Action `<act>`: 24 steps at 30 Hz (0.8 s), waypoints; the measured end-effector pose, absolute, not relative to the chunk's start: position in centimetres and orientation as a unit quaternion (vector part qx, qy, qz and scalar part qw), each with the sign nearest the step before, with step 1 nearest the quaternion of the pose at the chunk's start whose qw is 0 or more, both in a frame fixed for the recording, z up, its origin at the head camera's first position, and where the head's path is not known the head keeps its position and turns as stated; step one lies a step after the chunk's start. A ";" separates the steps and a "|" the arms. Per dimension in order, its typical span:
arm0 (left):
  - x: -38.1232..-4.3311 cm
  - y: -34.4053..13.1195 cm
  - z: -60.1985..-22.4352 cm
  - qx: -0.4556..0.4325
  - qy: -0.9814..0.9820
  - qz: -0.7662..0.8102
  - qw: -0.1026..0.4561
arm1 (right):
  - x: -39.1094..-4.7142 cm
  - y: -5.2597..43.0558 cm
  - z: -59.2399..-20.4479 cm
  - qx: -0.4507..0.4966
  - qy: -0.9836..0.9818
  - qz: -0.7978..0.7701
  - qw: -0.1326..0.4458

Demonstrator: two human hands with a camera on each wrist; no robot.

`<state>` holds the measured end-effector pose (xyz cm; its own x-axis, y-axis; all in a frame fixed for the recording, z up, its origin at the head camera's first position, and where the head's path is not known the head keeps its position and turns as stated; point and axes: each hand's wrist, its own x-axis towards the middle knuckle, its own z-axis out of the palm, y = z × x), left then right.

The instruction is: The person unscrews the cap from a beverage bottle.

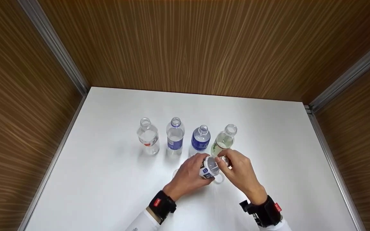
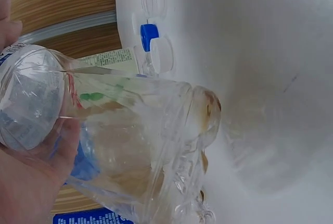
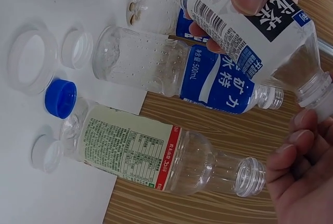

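My left hand (image 1: 189, 173) grips a clear plastic bottle (image 3: 244, 31) with a white, black and blue label, tilted so its neck points at my right hand. The fingers and thumb of my right hand (image 1: 241, 168) are curled at the bottle's mouth and pinch a white cap (image 3: 325, 104) there. Right behind the hands stands an uncapped bottle with a pale green label (image 3: 130, 146). Beside it is an uncapped bottle with a blue label (image 3: 213, 83). In the left wrist view, the held bottle's clear lower part (image 2: 140, 140) fills the middle.
Two more uncapped bottles, one with a red-marked clear label (image 1: 148, 139) and one with a purple-blue label (image 1: 174, 141), stand left in the row. On the white table (image 1: 108, 179) lie a blue cap (image 3: 61, 99), white caps (image 3: 47, 153) and a wide translucent ring (image 3: 15, 75). Wood-patterned panels (image 1: 185, 48) surround the table.
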<state>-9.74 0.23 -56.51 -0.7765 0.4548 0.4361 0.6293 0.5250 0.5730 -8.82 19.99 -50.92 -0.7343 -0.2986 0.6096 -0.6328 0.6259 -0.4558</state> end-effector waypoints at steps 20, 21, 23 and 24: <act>-9.7 0.2 -56.4 -0.307 -0.867 -0.376 0.110 | -8.8 20.5 -51.2 0.276 -0.864 0.360 0.219; -9.7 0.2 -56.4 -0.306 -0.867 -0.378 0.109 | -8.7 20.5 -51.1 0.271 -0.867 0.357 0.216; -9.6 0.2 -56.3 -0.304 -0.867 -0.381 0.106 | -8.6 20.5 -51.2 0.261 -0.874 0.351 0.212; -9.6 0.2 -56.3 -0.304 -0.867 -0.381 0.105 | -8.6 20.5 -51.2 0.256 -0.877 0.348 0.211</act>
<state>-9.65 0.23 -56.32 -0.7934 0.4462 0.4140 0.6067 0.5253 0.5966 -8.59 20.51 -51.17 -0.7795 -0.3021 0.5488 -0.5961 0.6271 -0.5015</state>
